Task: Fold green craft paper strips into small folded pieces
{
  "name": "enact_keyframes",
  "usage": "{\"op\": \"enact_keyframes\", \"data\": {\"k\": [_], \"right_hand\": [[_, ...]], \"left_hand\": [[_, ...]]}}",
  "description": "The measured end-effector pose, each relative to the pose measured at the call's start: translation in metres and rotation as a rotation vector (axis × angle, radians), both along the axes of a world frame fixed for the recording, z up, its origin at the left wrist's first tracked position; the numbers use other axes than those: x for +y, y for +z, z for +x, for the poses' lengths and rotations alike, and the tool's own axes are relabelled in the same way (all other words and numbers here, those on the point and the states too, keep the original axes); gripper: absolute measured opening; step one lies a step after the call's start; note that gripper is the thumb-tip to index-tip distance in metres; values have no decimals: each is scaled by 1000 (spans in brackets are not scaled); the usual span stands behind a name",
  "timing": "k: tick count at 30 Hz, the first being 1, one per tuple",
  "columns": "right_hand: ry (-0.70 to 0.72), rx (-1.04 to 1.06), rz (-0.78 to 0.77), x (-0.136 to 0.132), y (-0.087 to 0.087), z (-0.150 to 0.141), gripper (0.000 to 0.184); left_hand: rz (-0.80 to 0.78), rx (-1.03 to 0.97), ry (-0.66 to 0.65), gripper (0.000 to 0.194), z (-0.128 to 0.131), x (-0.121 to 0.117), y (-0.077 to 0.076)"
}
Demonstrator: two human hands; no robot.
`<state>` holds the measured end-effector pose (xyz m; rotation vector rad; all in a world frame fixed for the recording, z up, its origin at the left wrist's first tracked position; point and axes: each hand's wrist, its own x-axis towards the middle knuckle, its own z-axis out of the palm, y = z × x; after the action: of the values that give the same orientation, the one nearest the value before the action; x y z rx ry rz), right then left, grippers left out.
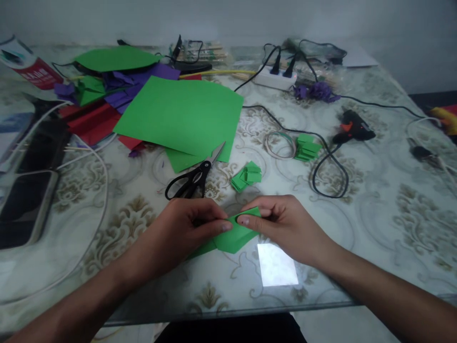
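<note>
Between my two hands, over the front of the table, is a folded piece of green paper (pixel 233 239). My left hand (pixel 194 226) pinches its upper left edge between thumb and fingers. On the right side, my right hand (pixel 276 221) grips the same paper, thumb on top and fingers behind. Just beyond the hands lie black-handled scissors (pixel 196 176), blades pointing away to the right. A small folded bundle of green paper (pixel 247 175) rests right of the scissors. Farther off lies a large green sheet (pixel 185 112).
A glue gun (pixel 353 127) with a looped black cord lies at the right, near a tape roll (pixel 280 145) and another green bundle (pixel 307 147). A power strip (pixel 274 77) sits at the back. Phones, including one (pixel 26 207), and a white cable occupy the left.
</note>
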<state>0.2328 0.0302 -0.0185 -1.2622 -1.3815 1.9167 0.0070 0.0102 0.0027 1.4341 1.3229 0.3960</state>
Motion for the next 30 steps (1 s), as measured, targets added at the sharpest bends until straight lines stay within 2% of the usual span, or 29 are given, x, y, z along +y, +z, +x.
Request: {"op": "enact_keyframes", "data": {"k": [14,23,30], "right_hand": [[74,-58,91,-4,-1,-2,29],[-10,-51,22,8,11,3,38],[14,-79,36,5,9,2,43]], "left_hand": [[-5,-31,-33,19,-2,-3,-5],[-72,-17,13,21,-2,3,4],[-104,-91,-26,24,-2,1,1]]}}
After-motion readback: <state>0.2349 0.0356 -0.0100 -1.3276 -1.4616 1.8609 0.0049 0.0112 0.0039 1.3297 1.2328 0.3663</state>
